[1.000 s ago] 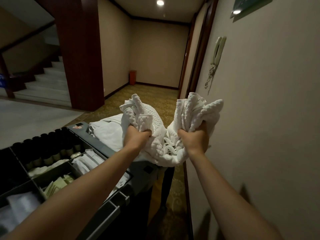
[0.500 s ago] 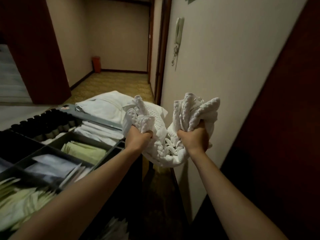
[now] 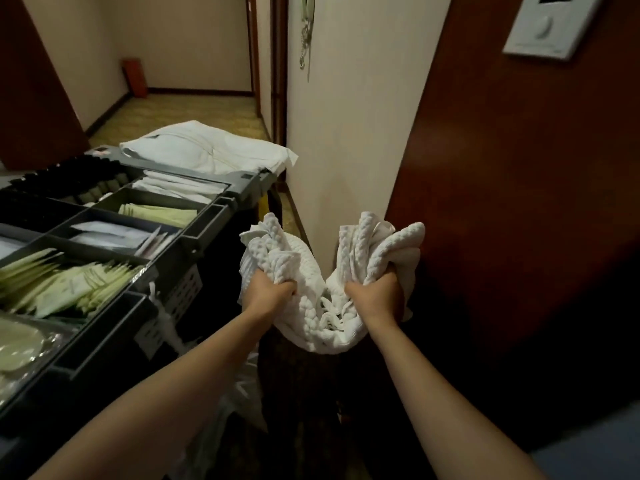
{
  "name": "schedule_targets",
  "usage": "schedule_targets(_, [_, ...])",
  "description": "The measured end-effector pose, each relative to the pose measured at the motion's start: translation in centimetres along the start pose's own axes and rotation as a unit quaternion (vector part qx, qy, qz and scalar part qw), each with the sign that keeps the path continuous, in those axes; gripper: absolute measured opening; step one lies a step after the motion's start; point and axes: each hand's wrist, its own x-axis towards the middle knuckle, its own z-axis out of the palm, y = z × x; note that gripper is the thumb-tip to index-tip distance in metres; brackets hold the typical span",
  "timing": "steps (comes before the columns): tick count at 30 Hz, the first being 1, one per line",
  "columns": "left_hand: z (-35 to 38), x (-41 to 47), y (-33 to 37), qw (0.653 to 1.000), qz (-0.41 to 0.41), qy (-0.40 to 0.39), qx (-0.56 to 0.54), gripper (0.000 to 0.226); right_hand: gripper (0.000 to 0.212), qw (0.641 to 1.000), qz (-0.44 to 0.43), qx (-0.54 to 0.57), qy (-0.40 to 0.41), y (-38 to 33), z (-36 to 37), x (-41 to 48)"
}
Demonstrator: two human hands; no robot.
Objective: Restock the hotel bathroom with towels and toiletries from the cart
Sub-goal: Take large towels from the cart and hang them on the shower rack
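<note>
White quilted cloth, a bunched towel [image 3: 313,317], hangs between both fists just to the right of the cart [image 3: 207,225], clear of its edge and in front of the corner where the pale wall [image 3: 346,116] meets a dark wooden door [image 3: 519,202]. A second ago the same towel was held over the cart's far end, with the stairs showing at the left. Since then the view has swung right: the stairs are gone, the door fills the right side, and a white control panel [image 3: 550,26] has come into sight on it. The hands also sit lower in the picture than before.

Both forearms reach forward, near level with each other. The left hand [image 3: 268,294] is clenched round one gathered end of the towel, the right hand [image 3: 377,296] round the other. Loose folds stick up above each fist, and the middle sags in a loop below them. On the cart lie folded white linen [image 3: 204,150] and trays of pale green packets [image 3: 69,285].
</note>
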Motion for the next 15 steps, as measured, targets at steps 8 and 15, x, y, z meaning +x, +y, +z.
schedule_targets(8, [1.2,-13.5,-4.7,1.0,-0.008,0.005,0.013,0.048,0.055,0.998,0.05,-0.011,-0.025,7.6,-7.4,-9.9])
schedule_targets(15, [2.7,-23.4,-7.4,0.998,-0.012,-0.052,0.042,0.046,0.047,0.997,0.07,-0.023,-0.004,13.2,-14.6,-17.3])
